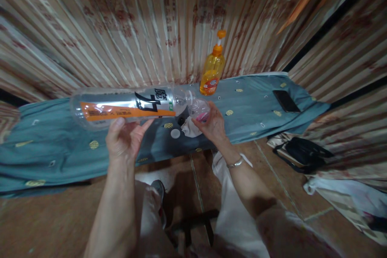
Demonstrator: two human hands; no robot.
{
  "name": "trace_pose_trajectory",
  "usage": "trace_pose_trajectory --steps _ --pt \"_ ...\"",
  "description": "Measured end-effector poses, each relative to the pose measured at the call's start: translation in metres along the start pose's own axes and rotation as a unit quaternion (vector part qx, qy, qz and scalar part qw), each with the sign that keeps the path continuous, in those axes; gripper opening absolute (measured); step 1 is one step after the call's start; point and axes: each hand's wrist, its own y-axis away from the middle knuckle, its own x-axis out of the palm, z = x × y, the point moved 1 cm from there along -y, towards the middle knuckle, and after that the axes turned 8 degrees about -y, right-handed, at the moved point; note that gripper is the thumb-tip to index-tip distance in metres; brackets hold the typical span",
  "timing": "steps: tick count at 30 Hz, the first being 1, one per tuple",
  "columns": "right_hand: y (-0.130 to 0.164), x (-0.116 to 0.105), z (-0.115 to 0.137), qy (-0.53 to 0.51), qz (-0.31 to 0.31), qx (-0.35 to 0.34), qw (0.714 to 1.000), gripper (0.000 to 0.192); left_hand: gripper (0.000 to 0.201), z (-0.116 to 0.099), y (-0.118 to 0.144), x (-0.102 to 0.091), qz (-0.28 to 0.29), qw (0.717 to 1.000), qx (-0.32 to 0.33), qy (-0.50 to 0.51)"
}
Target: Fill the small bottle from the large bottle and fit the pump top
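Observation:
A large clear plastic bottle [121,107] with an orange and silver label lies sideways above the cloth, its mouth toward the right. My left hand [125,137] supports it from below, thumb and fingers against its side. My right hand [214,125] is closed around a smaller clear plastic piece [198,109], which looks like a small bottle or cup with some pink on it. The mouth of the large bottle meets this piece; whether one sits inside the other I cannot tell. Below them lie a whitish crumpled cloth [191,128], a round white disc [175,133] and a small black object [181,121].
An orange pump bottle [212,68] stands at the back of the long surface under a teal patterned cloth [242,117]. A dark phone [286,101] lies at the right. Curtains hang behind. A black bag [302,153] is low on the right.

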Motion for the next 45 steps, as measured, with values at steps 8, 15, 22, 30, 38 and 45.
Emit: trace_pose_trajectory --steps 8,15,22,30,38,45 --pt "0.0008 0.0018 -0.001 -0.003 -0.01 -0.005 1.0 0.081 0.032 -0.0017 0.0 -0.0004 0.008 1.0 -0.004 -0.008" --pt "0.0009 0.0021 -0.0023 0.005 -0.008 -0.008 1.0 0.082 0.031 -0.0006 -0.0003 -0.0015 -0.005 1.0 -0.005 -0.003" --pt "0.001 0.0018 -0.0015 0.008 -0.01 -0.013 1.0 0.082 0.03 -0.0012 -0.0004 -0.0021 0.002 1.0 -0.009 -0.006" --pt "0.0003 0.0009 0.0005 0.011 -0.011 -0.007 1.0 0.081 0.04 -0.0027 0.0 0.0006 0.014 1.0 -0.003 -0.023" --pt "0.0004 0.0004 0.0003 0.017 -0.001 -0.001 1.0 0.081 0.034 -0.0018 0.0006 -0.0013 0.017 0.999 -0.004 -0.04" --pt "0.0003 -0.0007 0.0015 0.005 0.005 0.007 1.0 0.081 0.029 -0.0016 0.0005 -0.0003 0.009 1.0 0.0 -0.02"
